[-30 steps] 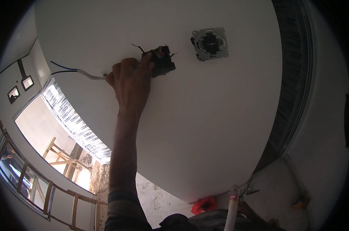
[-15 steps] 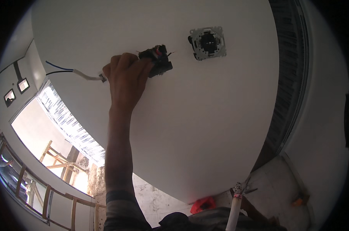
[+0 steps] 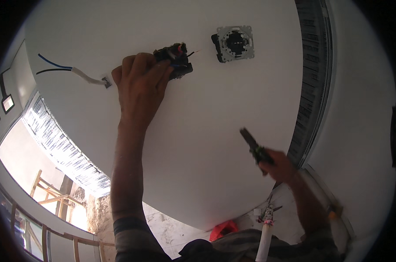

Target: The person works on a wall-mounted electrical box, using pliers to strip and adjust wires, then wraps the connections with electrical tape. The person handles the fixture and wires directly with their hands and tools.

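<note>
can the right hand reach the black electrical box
Probably yes: the right hand holds a dark tool, but bare wall lies between, and the left hand leaves the electrical box uncovered at right.

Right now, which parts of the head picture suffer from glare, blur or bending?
In the head view, glare whitens the patterned strip at left; in the head view, the dark tool in the right hand looks blurred; in the head view, fisheye distortion bows the white wall.

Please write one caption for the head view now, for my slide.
Left hand at a black electrical box, right hand holding a dark tool, before a white wall.
</note>
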Action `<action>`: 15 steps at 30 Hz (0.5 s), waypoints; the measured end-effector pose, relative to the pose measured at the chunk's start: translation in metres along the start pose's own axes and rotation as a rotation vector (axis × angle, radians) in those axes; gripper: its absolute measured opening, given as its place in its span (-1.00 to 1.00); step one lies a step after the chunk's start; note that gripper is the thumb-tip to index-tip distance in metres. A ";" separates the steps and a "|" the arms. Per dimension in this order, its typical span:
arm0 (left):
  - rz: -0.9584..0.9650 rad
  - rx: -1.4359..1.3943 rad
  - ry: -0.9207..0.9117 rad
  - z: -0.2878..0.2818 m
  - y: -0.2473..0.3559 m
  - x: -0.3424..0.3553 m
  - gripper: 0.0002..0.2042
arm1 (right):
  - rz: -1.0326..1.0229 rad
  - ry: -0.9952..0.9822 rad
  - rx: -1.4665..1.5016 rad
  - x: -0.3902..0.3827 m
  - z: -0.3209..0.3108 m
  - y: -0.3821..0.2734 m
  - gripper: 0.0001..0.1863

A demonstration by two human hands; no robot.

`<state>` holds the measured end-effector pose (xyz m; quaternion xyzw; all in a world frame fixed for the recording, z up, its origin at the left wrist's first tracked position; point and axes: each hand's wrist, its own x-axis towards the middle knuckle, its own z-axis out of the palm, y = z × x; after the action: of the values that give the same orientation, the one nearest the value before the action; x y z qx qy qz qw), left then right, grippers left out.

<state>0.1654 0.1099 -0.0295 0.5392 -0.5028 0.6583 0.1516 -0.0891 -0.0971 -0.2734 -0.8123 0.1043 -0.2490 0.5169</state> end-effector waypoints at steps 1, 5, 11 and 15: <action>0.007 -0.016 0.007 0.004 0.001 -0.001 -0.83 | -0.007 0.026 -0.052 0.007 -0.010 -0.031 -0.56; 0.009 -0.039 -0.005 0.006 0.000 0.001 -0.85 | -0.144 0.072 -0.183 0.032 -0.035 -0.122 -0.71; -0.003 -0.055 -0.017 0.008 -0.003 -0.002 -0.85 | -0.254 0.223 -0.413 0.063 -0.037 -0.184 -0.78; 0.013 -0.062 -0.045 0.006 -0.004 -0.004 -0.83 | -0.251 0.203 -0.550 0.074 -0.036 -0.192 -0.81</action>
<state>0.1732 0.1078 -0.0313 0.5457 -0.5298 0.6311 0.1526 -0.0617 -0.0715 -0.0679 -0.8992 0.1177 -0.3531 0.2300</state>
